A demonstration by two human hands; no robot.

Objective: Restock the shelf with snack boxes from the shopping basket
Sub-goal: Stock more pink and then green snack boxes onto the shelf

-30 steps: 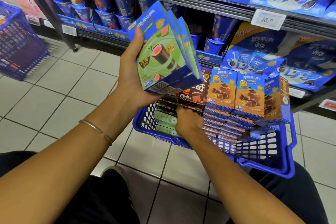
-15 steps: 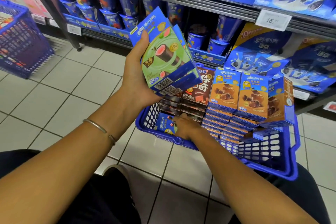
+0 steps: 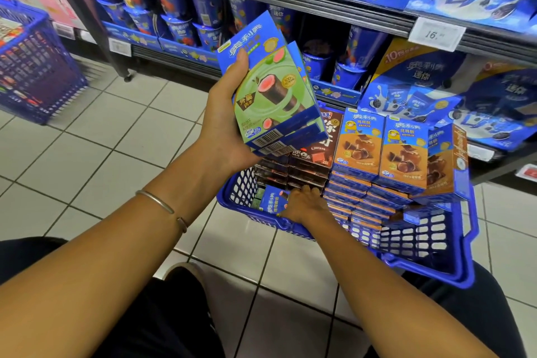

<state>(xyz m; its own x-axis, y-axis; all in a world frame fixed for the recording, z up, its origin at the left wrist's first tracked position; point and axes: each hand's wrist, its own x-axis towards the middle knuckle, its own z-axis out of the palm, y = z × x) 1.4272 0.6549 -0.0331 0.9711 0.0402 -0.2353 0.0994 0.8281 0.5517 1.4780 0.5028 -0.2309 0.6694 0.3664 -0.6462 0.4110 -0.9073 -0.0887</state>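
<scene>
1. Fingers (image 3: 241, 62) of the left hand (image 3: 223, 122) clamp 3 fanned green snack boxes (image 3: 273, 96), probably batching them for 1 shelf trip.
2. Straight below, the right hand (image 3: 305, 206) curls onto another box (image 3: 274, 202) in the shopping basket (image 3: 430, 267).
3. Right of that, stacked orange boxes (image 3: 404, 151) crowd in. Beyond the fingers, cups (image 3: 345, 73) fill the shelf (image 3: 319, 0).

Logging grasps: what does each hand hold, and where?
Left hand: green boxes, by their lower left side. Right hand: on blue box in basket, grip unclear.
</scene>
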